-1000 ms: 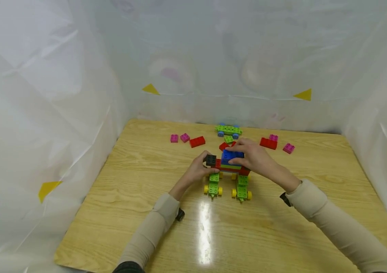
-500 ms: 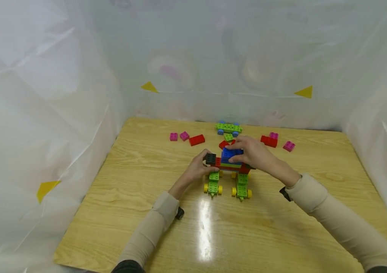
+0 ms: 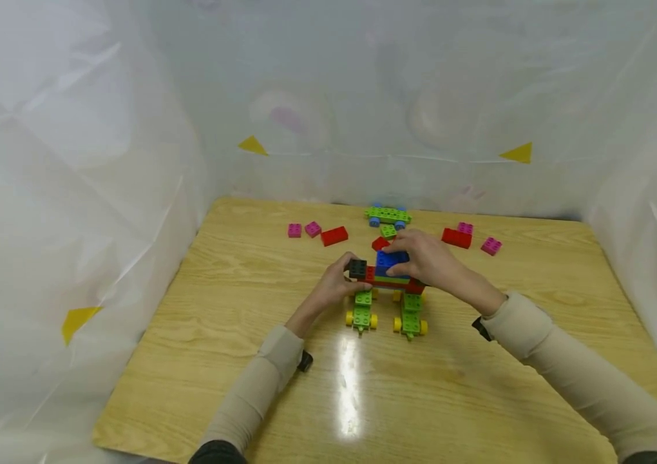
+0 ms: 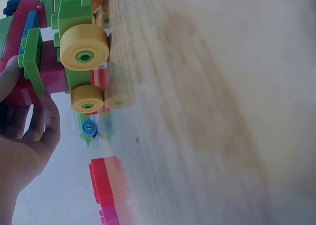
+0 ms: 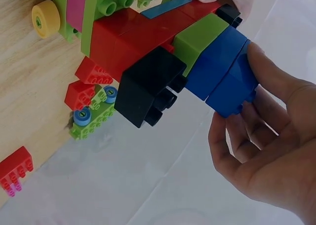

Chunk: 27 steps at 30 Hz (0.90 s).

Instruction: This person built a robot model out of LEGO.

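Note:
A toy-brick build stands in the middle of the table, its red body (image 5: 143, 29) carried on green wheeled bases (image 3: 362, 314) with yellow wheels. On top, a light green brick (image 5: 200, 37) bears two stacked blue bricks (image 5: 227, 71). My right hand (image 3: 433, 263) pinches the upper blue brick between thumb and fingertips. At the left end, my left hand (image 3: 333, 285) grips the body beside a black brick (image 3: 358, 269), thumb in front and fingers behind. Another black brick (image 5: 148, 89) sits at the right end, mostly covered by my right hand in the head view.
Behind the build lies a green wheeled base (image 3: 388, 214) with blue wheels, and a small green brick (image 3: 388, 231). Loose red bricks (image 3: 335, 236) and pink bricks (image 3: 295, 230) lie to either side at the back. White sheeting (image 3: 328, 96) surrounds the wooden table (image 3: 218, 361).
The head view has tilted slightly, so everything sits a little higher in it. My right fingers have shifted a little on the blue bricks; my left hand keeps its grip.

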Each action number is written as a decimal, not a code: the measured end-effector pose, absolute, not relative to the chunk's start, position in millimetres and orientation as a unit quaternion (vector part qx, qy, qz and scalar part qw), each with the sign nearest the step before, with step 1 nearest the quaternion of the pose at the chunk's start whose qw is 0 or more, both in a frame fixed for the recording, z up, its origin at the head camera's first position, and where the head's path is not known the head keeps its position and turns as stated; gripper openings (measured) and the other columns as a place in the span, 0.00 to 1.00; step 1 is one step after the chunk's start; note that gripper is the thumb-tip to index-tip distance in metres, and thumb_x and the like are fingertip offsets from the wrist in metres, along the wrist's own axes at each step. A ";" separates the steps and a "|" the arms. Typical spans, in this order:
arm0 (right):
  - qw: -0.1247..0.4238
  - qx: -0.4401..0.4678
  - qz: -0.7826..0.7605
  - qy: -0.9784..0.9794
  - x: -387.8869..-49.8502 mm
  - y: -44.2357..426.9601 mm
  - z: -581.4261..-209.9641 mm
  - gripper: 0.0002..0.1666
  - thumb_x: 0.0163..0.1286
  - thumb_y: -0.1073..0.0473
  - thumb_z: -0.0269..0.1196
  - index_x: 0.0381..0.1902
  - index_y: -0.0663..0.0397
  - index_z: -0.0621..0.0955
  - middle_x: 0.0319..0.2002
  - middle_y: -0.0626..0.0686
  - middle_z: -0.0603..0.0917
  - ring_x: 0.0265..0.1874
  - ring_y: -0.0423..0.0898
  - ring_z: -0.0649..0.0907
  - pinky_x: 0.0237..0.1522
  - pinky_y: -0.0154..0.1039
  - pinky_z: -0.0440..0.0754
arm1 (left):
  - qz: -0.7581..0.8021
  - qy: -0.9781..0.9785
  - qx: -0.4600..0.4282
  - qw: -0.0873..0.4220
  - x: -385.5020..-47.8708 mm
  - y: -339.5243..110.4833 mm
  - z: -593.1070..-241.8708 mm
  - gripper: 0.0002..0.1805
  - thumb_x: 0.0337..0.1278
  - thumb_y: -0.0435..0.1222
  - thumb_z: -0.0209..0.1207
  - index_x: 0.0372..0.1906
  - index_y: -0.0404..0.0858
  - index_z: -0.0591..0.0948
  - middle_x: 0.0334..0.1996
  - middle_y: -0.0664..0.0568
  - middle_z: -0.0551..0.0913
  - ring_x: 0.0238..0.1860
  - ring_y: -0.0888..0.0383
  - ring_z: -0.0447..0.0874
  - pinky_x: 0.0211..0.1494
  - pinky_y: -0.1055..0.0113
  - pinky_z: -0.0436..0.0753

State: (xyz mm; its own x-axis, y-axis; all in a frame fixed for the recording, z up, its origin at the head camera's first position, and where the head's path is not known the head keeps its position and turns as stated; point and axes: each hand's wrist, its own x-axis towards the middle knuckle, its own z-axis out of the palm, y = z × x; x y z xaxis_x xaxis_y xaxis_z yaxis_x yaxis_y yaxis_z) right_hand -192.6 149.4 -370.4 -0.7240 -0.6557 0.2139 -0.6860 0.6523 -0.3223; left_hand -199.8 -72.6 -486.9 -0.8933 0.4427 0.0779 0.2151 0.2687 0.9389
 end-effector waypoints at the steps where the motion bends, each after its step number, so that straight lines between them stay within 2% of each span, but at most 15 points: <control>1: 0.038 0.367 0.193 -0.909 -192.6 149.3 -370.2 0.23 0.52 0.55 0.75 0.45 0.61 0.86 0.35 0.53 0.80 0.30 0.49 0.75 0.31 0.40 0.77 | 0.566 0.791 0.209 0.101 -200.1 -72.6 -486.6 0.21 0.54 0.35 0.68 0.48 0.39 0.70 0.45 0.46 0.77 0.40 0.55 0.76 0.39 0.66 0.80; 5: 0.028 0.356 0.197 -0.913 -193.6 148.6 -369.2 0.22 0.52 0.55 0.75 0.43 0.61 0.86 0.35 0.53 0.79 0.31 0.49 0.75 0.32 0.41 0.78 | 0.560 0.795 0.208 0.099 -201.0 -72.1 -485.2 0.21 0.53 0.35 0.68 0.48 0.39 0.70 0.45 0.47 0.77 0.40 0.55 0.76 0.39 0.66 0.80; 14: -0.003 0.349 0.213 -0.913 -196.9 149.6 -370.0 0.23 0.54 0.54 0.75 0.45 0.61 0.85 0.40 0.55 0.81 0.38 0.51 0.78 0.42 0.47 0.81 | 0.561 0.796 0.205 0.102 -200.7 -73.4 -483.9 0.20 0.53 0.34 0.68 0.47 0.39 0.70 0.45 0.47 0.77 0.42 0.55 0.76 0.41 0.65 0.79; 18: -0.006 0.340 0.242 -0.909 -196.3 152.7 -372.9 0.24 0.55 0.56 0.74 0.48 0.62 0.84 0.45 0.59 0.82 0.46 0.57 0.79 0.48 0.53 0.79 | 0.565 0.792 0.208 0.103 -201.8 -73.4 -483.1 0.20 0.53 0.35 0.68 0.46 0.39 0.70 0.44 0.47 0.77 0.40 0.55 0.76 0.39 0.66 0.79; 22: -0.002 0.321 0.269 -0.908 -194.2 154.9 -377.9 0.25 0.57 0.56 0.73 0.51 0.60 0.83 0.52 0.62 0.80 0.56 0.63 0.75 0.55 0.60 0.74 | 0.565 0.792 0.206 0.105 -204.0 -72.8 -483.3 0.21 0.53 0.35 0.68 0.47 0.39 0.70 0.45 0.46 0.77 0.42 0.54 0.76 0.41 0.65 0.79; 27: 0.025 0.315 0.281 -0.906 -188.9 157.1 -390.7 0.25 0.58 0.53 0.72 0.52 0.58 0.83 0.48 0.59 0.80 0.50 0.59 0.77 0.50 0.56 0.77 | 0.557 0.798 0.200 0.117 -202.4 -72.8 -486.0 0.21 0.55 0.33 0.67 0.48 0.37 0.69 0.48 0.45 0.76 0.46 0.54 0.74 0.46 0.63 0.77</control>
